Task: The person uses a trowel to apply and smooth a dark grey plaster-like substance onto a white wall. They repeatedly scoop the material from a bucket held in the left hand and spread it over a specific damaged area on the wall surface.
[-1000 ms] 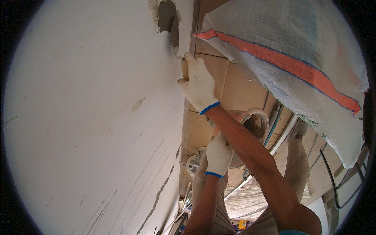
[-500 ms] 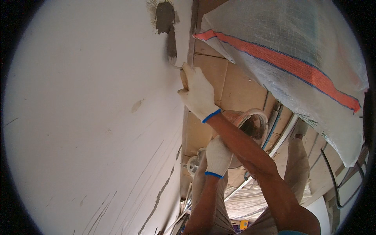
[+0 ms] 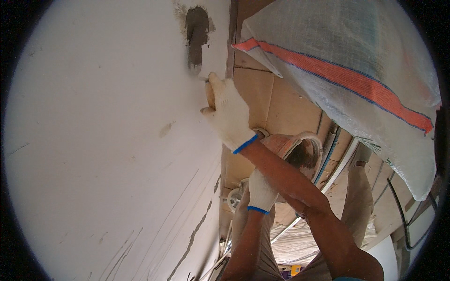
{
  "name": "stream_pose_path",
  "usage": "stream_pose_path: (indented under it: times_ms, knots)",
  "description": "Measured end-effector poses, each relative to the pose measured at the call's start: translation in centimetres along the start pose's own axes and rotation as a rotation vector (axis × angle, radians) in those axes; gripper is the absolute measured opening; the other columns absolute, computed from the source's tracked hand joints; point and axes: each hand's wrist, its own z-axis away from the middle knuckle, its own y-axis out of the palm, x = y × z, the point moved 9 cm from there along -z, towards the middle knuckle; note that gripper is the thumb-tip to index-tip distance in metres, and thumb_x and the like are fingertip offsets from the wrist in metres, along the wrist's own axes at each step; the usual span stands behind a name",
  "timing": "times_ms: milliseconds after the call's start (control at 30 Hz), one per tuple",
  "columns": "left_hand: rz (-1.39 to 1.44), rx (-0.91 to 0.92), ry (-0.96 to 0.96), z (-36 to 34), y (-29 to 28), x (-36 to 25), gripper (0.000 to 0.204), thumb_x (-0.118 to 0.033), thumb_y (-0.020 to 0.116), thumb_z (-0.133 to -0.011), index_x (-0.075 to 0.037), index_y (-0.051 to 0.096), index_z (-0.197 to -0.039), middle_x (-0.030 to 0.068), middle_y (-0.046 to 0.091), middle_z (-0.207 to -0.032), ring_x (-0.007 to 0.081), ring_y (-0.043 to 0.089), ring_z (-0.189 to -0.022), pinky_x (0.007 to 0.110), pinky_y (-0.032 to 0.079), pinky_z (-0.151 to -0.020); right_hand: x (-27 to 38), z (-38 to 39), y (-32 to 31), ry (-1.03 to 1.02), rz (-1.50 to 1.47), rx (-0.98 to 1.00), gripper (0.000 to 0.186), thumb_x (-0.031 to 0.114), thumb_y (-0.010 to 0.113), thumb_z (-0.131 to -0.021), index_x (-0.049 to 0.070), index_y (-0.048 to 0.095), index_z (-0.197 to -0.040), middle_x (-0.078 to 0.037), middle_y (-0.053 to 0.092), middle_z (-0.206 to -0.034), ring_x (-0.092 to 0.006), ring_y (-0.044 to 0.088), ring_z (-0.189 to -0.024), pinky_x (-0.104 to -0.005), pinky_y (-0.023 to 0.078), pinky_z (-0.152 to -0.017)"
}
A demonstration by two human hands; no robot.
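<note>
R hand (image 3: 230, 110), in a white knit glove w/ blue cuff, is up at the wall (image 3: 117, 122), fingers wrapped round the tan handle of a tool (image 3: 210, 97). Handle's upright-ish in view, just below a dark grey patch (image 3: 197, 25); blade end's hard to tell from the grey there. L hand (image 3: 262, 191), same kind of glove, is lower down, close to the person's leg (image 3: 238, 215) & partly under the R forearm; fingers hidden, so can't tell if it's gripping anything.

Bucket (image 3: 315, 136) is just beyond the L hand, reddish, tilted, mouth turned to the right, w/ the R forearm passing in front of part of it. Floor (image 3: 260, 96) is tan tile, meeting the wall's edge. Big whitish sack (image 3: 375, 56) w/ orange band, blue-edged, fills upper right, well apart from the L hand. Lower wall has a long grey crack (image 3: 193, 234) plus thin dark scratches.
</note>
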Motion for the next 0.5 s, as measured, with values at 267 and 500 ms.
stream_pose_path:
  times_ms: [267,500]
  knots:
    - [-0.067,0.099,-0.021,0.5,0.4,0.4,0.036,-0.024,0.073,-0.093,-0.001,0.067,-0.12,0.0203,0.072,-0.118,0.0377,0.067,-0.113,0.045,0.053,-0.095,1.5,1.4,-1.8,-0.074,-0.034,-0.02,0.083,0.007,0.082,-0.074,0.01,0.045,-0.149,-0.019,0.056,-0.12,-0.042,0.062,-0.109,-0.0487,0.054,-0.087]
    - [-0.244,0.106,0.054,-0.7,0.0,-2.5,0.021,-0.018,0.068,-0.09,-0.001,0.071,-0.103,0.0255,0.074,-0.095,0.0463,0.07,-0.093,0.053,0.055,-0.077,-0.1,-3.4,-2.5,-0.085,0.079,-0.113,0.08,0.009,0.08,-0.077,0.01,0.046,-0.149,-0.019,0.056,-0.118,-0.0427,0.062,-0.108,-0.0499,0.054,-0.086]
